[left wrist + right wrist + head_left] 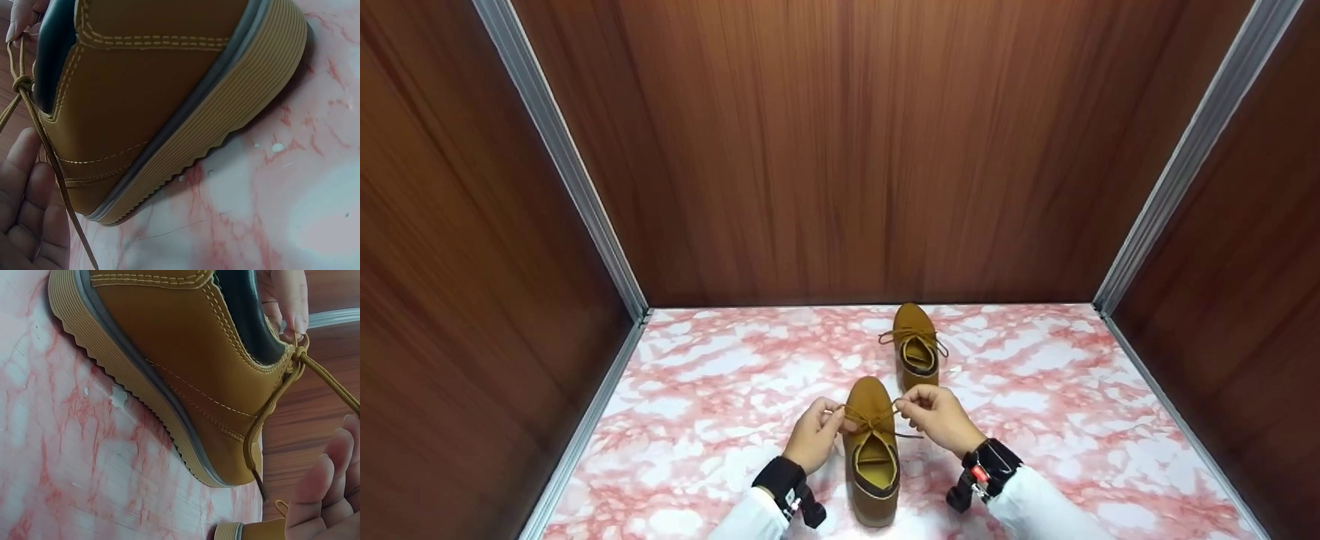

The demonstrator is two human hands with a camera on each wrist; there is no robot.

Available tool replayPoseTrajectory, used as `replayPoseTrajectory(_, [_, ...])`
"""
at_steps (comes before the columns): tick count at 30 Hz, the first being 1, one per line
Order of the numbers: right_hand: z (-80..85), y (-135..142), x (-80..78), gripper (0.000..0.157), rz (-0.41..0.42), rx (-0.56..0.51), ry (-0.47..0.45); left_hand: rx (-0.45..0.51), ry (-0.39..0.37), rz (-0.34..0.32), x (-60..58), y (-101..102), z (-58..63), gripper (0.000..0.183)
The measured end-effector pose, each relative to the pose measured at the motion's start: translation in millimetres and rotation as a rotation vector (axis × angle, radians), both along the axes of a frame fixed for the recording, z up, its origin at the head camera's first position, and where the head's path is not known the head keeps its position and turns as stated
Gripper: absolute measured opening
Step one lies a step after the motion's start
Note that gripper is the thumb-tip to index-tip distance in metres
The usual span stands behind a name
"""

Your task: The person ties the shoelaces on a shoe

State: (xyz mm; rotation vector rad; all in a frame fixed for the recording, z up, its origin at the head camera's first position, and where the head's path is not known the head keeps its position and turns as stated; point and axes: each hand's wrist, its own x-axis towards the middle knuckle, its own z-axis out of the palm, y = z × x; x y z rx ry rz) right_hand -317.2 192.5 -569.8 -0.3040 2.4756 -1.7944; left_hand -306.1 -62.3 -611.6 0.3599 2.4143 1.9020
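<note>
A tan lace-up shoe (869, 394) stands upright on the surface, toe pointing away from me. Its brown shoelace (22, 84) is tied in a knot with loops over the opening. On the left of the shoe, my left hand (814, 433) pinches one part of the lace between thumb and fingertips. From the right side my right hand (942, 417) pinches another part, and that stretch looks taut. A loose lace end hangs down the shoe's side in both wrist views. In the right wrist view, the left fingertips (297, 323) show beyond the collar.
Behind and slightly right stands the matching shoe (913, 319), its lace tied in a bow. Both rest on a pink-and-white marbled surface (720, 405). Wood-grain panels (840, 150) enclose the back and sides, with grey metal strips (562, 142) at the corners.
</note>
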Motion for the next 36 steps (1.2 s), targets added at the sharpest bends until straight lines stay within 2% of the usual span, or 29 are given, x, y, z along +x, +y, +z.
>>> replayPoseTrajectory(5, [-1.2,2.9,-2.0,0.016,-0.024,0.018,0.019,-0.064,0.038,0.011,-3.6,-2.9,2.8,0.022])
replayPoseTrajectory(8, [-2.4,5.1,-2.9,0.016,-0.027,0.050,0.045,-0.065,0.046,0.004,-5.2,-4.5,3.5,0.020])
replayPoseTrajectory(19, [-5.4,14.2,-5.6,0.013,0.004,0.313,0.179,0.034,-0.052,-0.046,-7.2,-2.2,4.3,0.018])
replayPoseTrajectory(23, [-3.6,15.2,-6.7,0.015,-0.010,0.355,0.222,0.059,-0.068,-0.047,-6.6,-2.0,4.2,0.019])
replayPoseTrajectory(26, [-3.2,13.9,-7.2,0.018,-0.047,0.361,0.214,0.067,-0.074,-0.042,-6.0,-2.4,4.0,0.019])
replayPoseTrajectory(32, [-6.7,7.8,-6.4,0.022,-0.160,0.359,0.112,0.062,-0.095,-0.031,-5.8,-4.2,2.6,0.018])
replayPoseTrajectory(36, [-4.5,6.8,-5.4,0.019,-0.147,0.402,0.093,0.053,-0.092,-0.015,-8.3,-6.4,3.5,0.014])
